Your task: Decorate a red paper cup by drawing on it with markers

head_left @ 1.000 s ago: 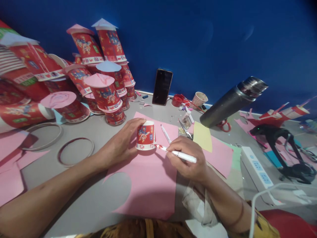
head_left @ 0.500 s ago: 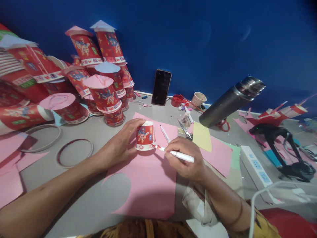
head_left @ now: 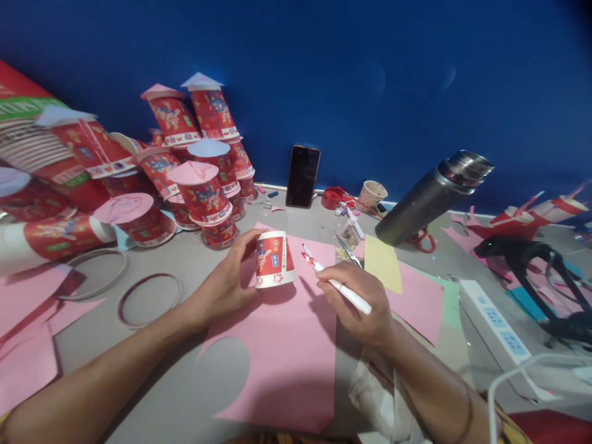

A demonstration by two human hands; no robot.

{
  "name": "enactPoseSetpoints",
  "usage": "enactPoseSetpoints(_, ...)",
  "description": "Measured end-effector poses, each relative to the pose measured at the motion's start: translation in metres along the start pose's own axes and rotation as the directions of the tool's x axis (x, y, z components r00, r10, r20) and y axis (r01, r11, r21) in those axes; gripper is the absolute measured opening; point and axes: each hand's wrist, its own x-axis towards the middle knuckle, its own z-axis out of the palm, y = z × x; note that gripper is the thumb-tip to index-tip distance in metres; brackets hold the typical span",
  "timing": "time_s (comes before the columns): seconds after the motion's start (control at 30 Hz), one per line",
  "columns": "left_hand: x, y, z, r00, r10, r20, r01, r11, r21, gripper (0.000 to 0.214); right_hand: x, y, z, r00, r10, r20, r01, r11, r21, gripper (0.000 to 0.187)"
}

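Note:
My left hand point(head_left: 238, 271) grips a red and white printed paper cup point(head_left: 272, 262) from its left side, the cup held upside down with its wide rim low. In my right hand point(head_left: 358, 296) is a white marker pen point(head_left: 345, 291) with a red-marked tip end. Its tip points up and left, a short gap to the right of the cup. Pink paper point(head_left: 291, 364) with a round cut-out lies under both hands. Scissors point(head_left: 349, 250) lie partly hidden beyond my right hand.
Stacked red paper cups point(head_left: 203, 200) with paper cone roofs crowd the left. A phone point(head_left: 303, 177) leans against the blue wall. A dark thermos point(head_left: 432, 197) tilts at the right, near a power strip point(head_left: 494, 324) and yellow paper point(head_left: 383, 262). Two rings point(head_left: 150, 274) lie at left.
My left hand has turned the cup, so a white strip of its print now shows. My right hand has drawn the marker away from the cup rim. The view has shifted slightly.

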Motion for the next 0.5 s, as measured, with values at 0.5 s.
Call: enactPoseSetpoints(0.5,-0.002,0.021,0.011,0.996,-0.007,0.093,0.024,0.984,-0.179,0.084,0.001,0.002,0.017,0.989,-0.11,-0.097,0.102,0.991,-0.087,0.029)
